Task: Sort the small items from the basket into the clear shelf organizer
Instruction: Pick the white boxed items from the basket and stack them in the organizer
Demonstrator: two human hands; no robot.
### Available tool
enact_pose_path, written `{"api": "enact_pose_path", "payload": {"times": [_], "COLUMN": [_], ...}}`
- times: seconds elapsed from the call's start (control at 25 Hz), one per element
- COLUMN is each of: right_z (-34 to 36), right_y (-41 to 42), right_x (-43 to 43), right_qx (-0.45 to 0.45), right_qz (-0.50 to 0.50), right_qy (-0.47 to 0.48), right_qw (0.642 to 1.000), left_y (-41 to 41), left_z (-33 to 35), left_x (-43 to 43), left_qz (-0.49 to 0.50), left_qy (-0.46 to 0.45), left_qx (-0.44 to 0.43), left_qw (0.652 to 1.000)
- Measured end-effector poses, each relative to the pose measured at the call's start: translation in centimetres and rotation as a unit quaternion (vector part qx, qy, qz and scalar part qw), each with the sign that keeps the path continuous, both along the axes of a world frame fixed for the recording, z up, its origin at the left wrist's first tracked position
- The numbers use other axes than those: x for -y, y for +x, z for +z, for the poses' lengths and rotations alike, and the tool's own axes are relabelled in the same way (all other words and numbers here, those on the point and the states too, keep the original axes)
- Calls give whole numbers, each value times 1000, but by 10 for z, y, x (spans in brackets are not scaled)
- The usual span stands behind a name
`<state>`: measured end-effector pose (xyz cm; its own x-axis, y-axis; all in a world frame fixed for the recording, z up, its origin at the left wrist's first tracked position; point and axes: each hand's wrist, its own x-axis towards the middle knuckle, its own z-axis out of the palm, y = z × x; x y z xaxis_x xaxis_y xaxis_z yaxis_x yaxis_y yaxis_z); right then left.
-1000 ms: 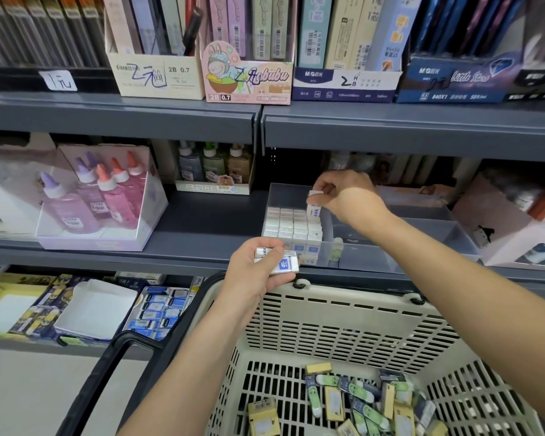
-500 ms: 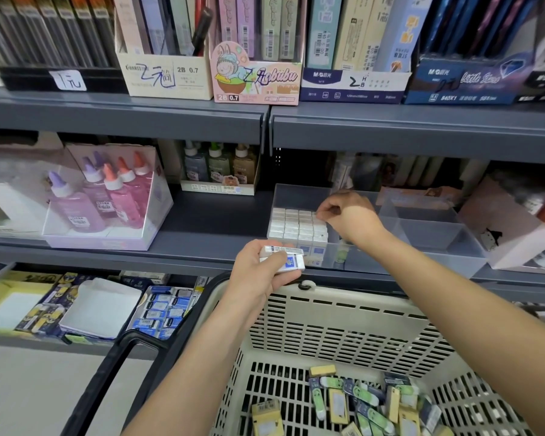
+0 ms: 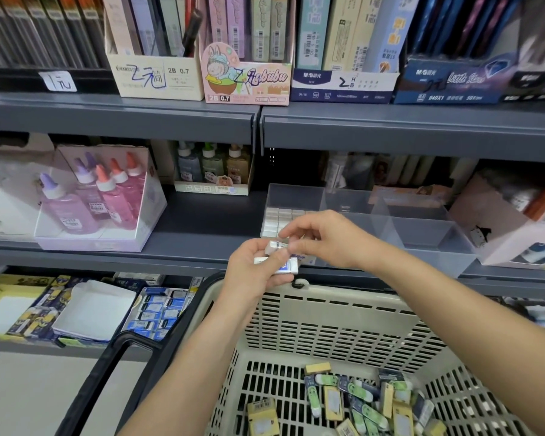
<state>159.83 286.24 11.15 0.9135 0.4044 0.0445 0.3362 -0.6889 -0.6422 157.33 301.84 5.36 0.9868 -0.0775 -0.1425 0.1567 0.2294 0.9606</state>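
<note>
You are lifting the small white eraser (image 3: 276,246) off the white blue-labelled eraser (image 3: 280,265) beneath it. Be taking it by its short ends with the right hand (image 3: 324,239), and be steadying the lower one with the left hand (image 3: 255,272), whose fingers are curling round it from below. The right hand's thumb and forefinger are pinching the upper piece, though blur there is making the exact contact hard to read.

Both hands are meeting at the centre of the frame, just above the far rim of the beige slotted plastic basket (image 3: 328,313). They are just in front of the clear plastic shelf organizer (image 3: 422,234), which is sitting on the grey metal shelf (image 3: 202,215) at centre right. Be carrying the piece upright to the organizer's left compartment, where rows of white erasers (image 3: 280,217) are standing packed, and be seating it flush beside them. More small packaged items (image 3: 359,401) are lying in the basket's bottom at lower right.
</note>
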Motion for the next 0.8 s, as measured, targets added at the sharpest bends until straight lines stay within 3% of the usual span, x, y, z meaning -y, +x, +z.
{"api": "enact_pose_path", "payload": {"times": [0.28, 0.36, 0.52, 0.64, 0.8], "right_z": [2, 2, 10, 13, 7], "right_y": [-11, -7, 12, 19, 14], "right_x": [7, 12, 34, 43, 38], "right_qx": [8, 43, 46, 103, 135], "right_qz": [59, 13, -189, -246, -204], "right_qy": [-72, -44, 72, -31, -92], "right_qw": [996, 998, 978, 963, 965], "left_y": [-3, -3, 1, 3, 5], "left_z": [2, 2, 1, -2, -9], "left_x": [2, 3, 1, 2, 0], "left_qz": [-27, -24, -2, 16, 23], "left_qy": [-3, -29, -45, -20, 1], "left_qx": [2, -4, -13, -13, 0], "left_qw": [1000, 999, 999, 1000, 1000]}}
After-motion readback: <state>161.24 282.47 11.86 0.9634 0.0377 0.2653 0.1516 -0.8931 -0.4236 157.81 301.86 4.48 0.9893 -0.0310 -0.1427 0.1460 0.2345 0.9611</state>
